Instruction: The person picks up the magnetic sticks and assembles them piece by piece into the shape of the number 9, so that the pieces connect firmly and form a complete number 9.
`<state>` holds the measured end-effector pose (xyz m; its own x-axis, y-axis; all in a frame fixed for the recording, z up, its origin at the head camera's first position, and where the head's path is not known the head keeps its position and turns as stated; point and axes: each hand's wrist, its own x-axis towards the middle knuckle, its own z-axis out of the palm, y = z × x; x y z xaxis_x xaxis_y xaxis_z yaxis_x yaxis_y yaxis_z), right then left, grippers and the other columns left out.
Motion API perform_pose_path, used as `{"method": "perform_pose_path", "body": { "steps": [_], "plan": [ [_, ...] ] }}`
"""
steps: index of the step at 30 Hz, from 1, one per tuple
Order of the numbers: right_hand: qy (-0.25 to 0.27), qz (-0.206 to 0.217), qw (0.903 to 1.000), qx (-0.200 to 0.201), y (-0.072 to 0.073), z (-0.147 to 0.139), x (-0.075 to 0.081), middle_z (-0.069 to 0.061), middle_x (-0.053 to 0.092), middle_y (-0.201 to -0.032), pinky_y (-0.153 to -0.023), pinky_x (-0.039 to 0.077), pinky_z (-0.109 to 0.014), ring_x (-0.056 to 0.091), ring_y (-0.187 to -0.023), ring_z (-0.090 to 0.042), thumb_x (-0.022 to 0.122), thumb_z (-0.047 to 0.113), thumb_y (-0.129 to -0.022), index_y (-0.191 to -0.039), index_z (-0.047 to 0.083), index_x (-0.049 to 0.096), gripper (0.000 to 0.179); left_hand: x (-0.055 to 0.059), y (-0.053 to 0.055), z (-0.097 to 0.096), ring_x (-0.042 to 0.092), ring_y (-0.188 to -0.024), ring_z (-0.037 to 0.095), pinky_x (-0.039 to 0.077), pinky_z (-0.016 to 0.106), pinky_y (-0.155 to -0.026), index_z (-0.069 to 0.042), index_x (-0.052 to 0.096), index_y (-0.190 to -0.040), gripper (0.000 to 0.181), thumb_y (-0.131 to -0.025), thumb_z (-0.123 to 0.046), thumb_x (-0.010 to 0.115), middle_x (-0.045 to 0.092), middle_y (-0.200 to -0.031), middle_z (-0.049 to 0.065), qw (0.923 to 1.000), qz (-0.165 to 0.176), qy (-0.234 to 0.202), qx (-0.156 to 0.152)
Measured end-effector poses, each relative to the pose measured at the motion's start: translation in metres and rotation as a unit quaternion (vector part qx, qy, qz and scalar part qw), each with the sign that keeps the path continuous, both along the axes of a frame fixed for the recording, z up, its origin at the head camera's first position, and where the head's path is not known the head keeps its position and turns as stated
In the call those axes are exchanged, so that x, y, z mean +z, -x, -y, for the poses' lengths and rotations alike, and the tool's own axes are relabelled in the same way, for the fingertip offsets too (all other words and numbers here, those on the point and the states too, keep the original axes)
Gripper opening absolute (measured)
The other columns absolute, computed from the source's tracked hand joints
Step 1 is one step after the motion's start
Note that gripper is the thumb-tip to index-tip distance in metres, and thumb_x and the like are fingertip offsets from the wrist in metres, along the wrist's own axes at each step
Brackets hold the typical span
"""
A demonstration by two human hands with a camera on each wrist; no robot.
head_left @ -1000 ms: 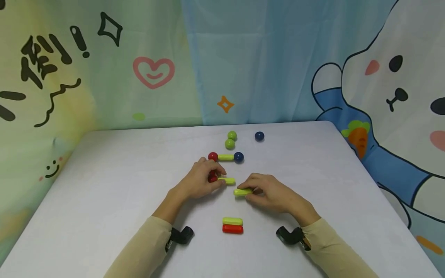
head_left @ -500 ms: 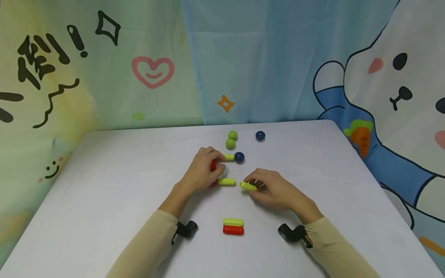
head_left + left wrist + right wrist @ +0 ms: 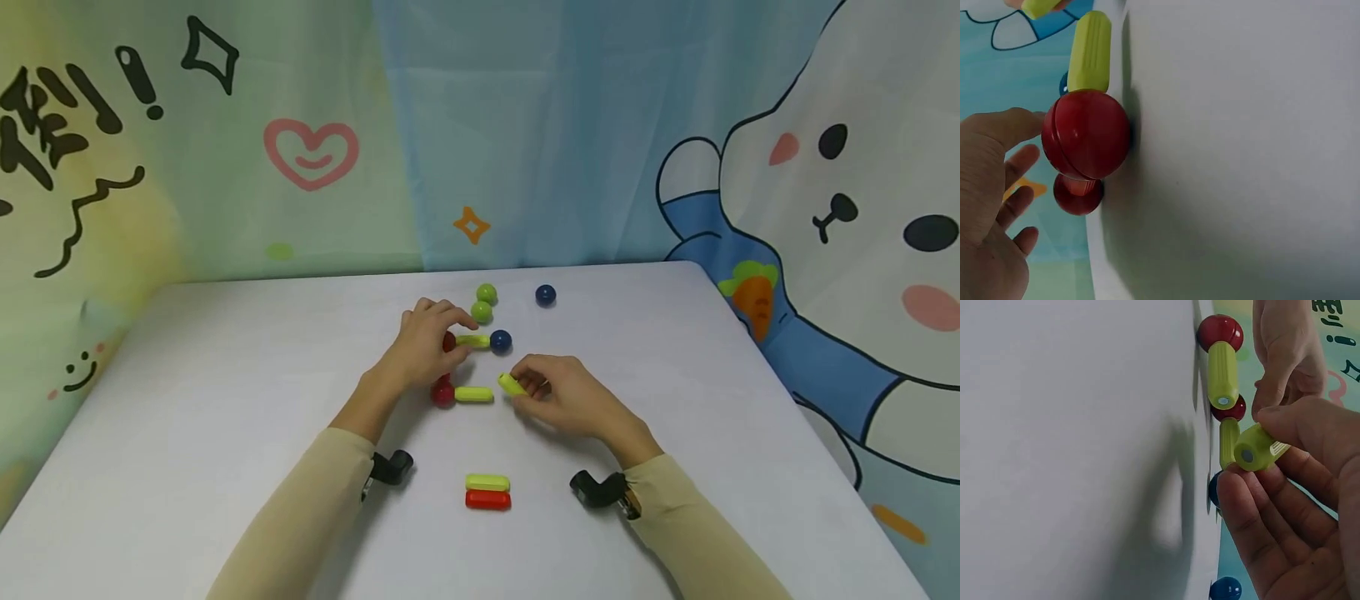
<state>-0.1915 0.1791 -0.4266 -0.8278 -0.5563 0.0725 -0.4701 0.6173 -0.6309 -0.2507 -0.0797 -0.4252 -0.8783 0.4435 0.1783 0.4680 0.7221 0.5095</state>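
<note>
My right hand point(image 3: 566, 396) pinches a yellow-green magnetic rod point(image 3: 1252, 449) between thumb and fingertips, its grey round end facing the right wrist camera. My left hand point(image 3: 426, 343) is spread around the far red ball point(image 3: 449, 342), thumb on the near side and fingers beyond it. From that ball a yellow-green rod point(image 3: 472, 342) runs to a dark blue ball point(image 3: 501, 342). A red rod point(image 3: 1079, 185), mostly hidden, links the far ball to the near red ball point(image 3: 1088, 134). Another yellow-green rod point(image 3: 474, 394) extends rightward from the near ball, its right end free.
Nearer the body, a yellow-green rod point(image 3: 487, 482) and a red rod point(image 3: 487, 500) lie side by side on the white table point(image 3: 225, 467). Two green balls point(image 3: 483, 302) and a dark blue ball point(image 3: 545, 295) sit toward the back. A printed curtain point(image 3: 525, 150) hangs behind.
My left hand has shifted away from me, from the near red ball to the far one, and the red rod now spans them. My right hand has lifted its rod and moved it away from me.
</note>
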Motion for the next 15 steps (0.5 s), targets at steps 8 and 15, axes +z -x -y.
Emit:
{"method": "perform_pose_path", "body": {
  "steps": [8, 15],
  "plan": [
    [0.001, 0.011, 0.9992, -0.038, 0.0061, 0.0020, -0.0011, 0.003, 0.069, -0.092, -0.079, 0.056, -0.033, 0.063, -0.083, -0.010, 0.075, 0.021, -0.092, -0.110, 0.010, 0.069, 0.022, 0.0030, 0.0055, 0.0010, 0.049, -0.120, 0.026, 0.036, 0.044, -0.092, -0.017, 0.071, -0.122, 0.030, -0.093, -0.025, 0.074, 0.069, -0.124, 0.000, 0.9997, 0.011, 0.023, 0.002],
    [0.013, 0.027, 0.9967, -0.076, 0.0086, 0.0007, 0.0017, 0.001, 0.070, -0.089, -0.075, 0.055, -0.031, 0.063, -0.080, -0.011, 0.075, 0.021, -0.090, -0.106, 0.009, 0.070, 0.020, 0.0031, 0.0085, -0.0024, 0.051, -0.119, 0.026, 0.038, 0.046, -0.092, -0.018, 0.071, -0.123, 0.031, -0.094, -0.028, 0.074, 0.070, -0.121, -0.001, 0.9988, -0.002, 0.049, -0.010]
  ]
}}
